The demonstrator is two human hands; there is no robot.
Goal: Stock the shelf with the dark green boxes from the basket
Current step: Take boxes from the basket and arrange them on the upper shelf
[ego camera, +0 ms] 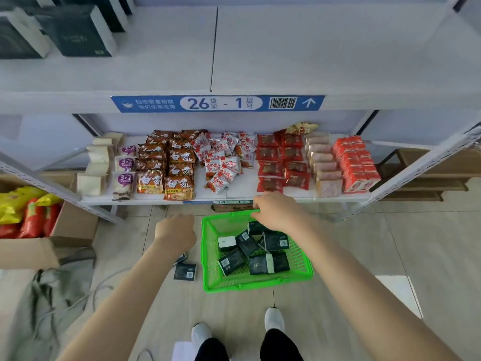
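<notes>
A green plastic basket stands on the floor in front of the shelf and holds several dark green boxes. My right hand hangs over the basket's far rim, just above one box. Its fingers curl down, and whatever lies under them is hidden. My left hand is left of the basket, curled into a loose fist with nothing visible in it. More dark green boxes stand at the left end of the upper shelf. One dark green box lies on the floor beside the basket.
The lower shelf carries rows of snack packets and red cartons. An open cardboard box with yellow and red bags sits at the left. Grey cloth and cables lie on the floor. My two feet stand behind the basket.
</notes>
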